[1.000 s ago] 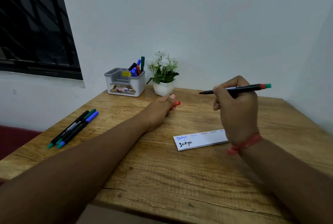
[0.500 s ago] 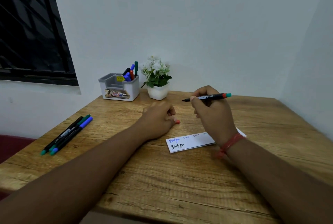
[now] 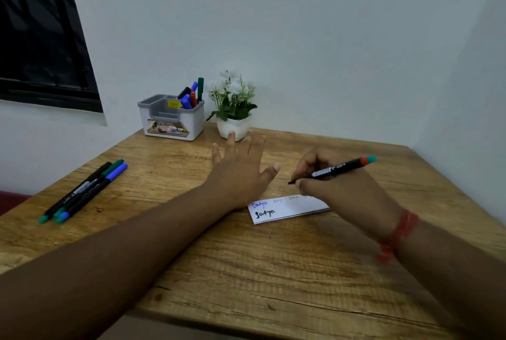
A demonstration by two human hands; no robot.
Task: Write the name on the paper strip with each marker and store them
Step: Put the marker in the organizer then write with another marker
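Wooden desk (image 3: 273,271); hands: left (image 3: 238,172) splayed, right (image 3: 334,183) gripping marker (image 3: 332,170).

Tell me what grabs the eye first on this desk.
The right hand grips a black marker just above the paper strip at mid-desk, where a name is already written in blue and black. The left hand hovers open beside it, fingers spread. Three markers lie at the left edge, and a grey holder with more markers stands by a white plant pot at the wall.
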